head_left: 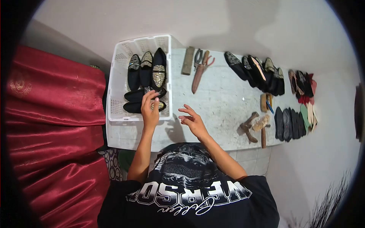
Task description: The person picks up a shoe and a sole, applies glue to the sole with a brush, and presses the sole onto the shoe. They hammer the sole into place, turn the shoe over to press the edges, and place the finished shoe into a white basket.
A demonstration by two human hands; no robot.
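My left hand (151, 107) is over the front part of a white plastic basket (170, 76), above two black shoes lying sideways. Its fingers are bent and a little apart, and they partly cover an embellished shoe (133, 107); whether they touch it I cannot tell. Three more black shoes with shiny decorated uppers stand side by side at the back of the basket, one of them a shoe with gold stones (159, 78). To the right of the basket, my right hand (192, 121) hangs over the table with its fingers spread and nothing in them.
On the white table (220, 98) lie a grey block (187, 60), pliers (198, 57), a sheathed tool (198, 78), hammers (249, 127) and a brush (264, 102). Several black shoes (235, 66), dark soles (286, 123) and other pieces are at the right. A red curtain (57, 95) hangs at the left.
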